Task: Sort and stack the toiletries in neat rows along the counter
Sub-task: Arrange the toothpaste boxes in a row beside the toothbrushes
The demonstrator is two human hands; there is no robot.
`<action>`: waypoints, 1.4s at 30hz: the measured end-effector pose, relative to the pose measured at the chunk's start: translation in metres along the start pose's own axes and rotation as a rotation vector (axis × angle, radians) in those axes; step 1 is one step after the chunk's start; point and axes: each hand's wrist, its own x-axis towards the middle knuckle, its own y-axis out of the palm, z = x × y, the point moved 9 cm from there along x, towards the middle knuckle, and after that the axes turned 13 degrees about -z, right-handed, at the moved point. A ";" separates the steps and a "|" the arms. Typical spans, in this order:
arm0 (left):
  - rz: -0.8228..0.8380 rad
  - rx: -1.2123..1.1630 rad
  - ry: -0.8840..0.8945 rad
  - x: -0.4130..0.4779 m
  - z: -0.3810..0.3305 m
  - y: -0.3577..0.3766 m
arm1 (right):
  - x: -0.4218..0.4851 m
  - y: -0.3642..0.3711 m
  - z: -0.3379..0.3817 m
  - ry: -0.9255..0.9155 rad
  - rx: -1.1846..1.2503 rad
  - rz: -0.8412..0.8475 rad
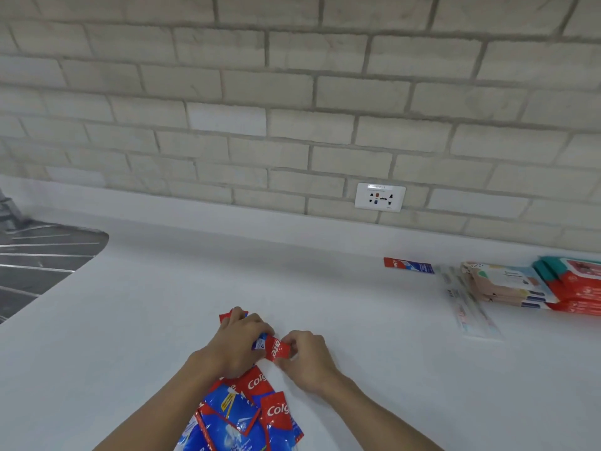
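the left hand (237,340) and right hand (307,359) are pinching one toothpaste sachet (277,349), each grip curled on an end — it is looking light, floppy, slick; the flat end seams are likely offering the surest hold.

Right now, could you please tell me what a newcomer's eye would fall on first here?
The left hand and right hand grip a red toothpaste sachet over the white counter, just above a red-and-blue sachet pile at its near edge. At far right, wipe packs sit stacked.

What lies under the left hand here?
Only toothpaste sachets: a red corner shows beyond the left hand, more fan out below its wrist. How many the palm covers is hidden.
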 end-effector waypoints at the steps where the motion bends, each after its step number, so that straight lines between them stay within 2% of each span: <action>1: -0.007 0.003 0.011 0.002 -0.002 -0.001 | 0.001 -0.001 -0.002 0.010 0.021 -0.009; 10: -0.089 0.002 0.087 0.018 -0.025 -0.021 | 0.009 -0.029 -0.014 0.101 0.230 -0.140; 15: -0.014 -0.240 0.093 0.029 -0.047 -0.027 | 0.010 -0.052 -0.020 0.109 0.345 -0.210; 19: -0.035 -0.353 0.095 0.040 -0.065 -0.038 | 0.003 -0.064 -0.031 0.159 0.562 -0.151; 24: -0.023 -0.677 -0.061 0.056 -0.084 -0.047 | -0.005 -0.071 -0.052 0.283 0.640 -0.056; 30: -0.096 -0.989 -0.179 0.078 -0.119 -0.046 | -0.008 -0.091 -0.071 0.318 0.791 -0.046; 34: -0.114 -1.158 -0.283 0.088 -0.132 -0.034 | -0.007 -0.111 -0.090 0.329 0.858 -0.096; 42: -0.120 -1.282 -0.411 0.104 -0.146 -0.016 | 0.001 -0.159 -0.135 0.343 0.884 -0.262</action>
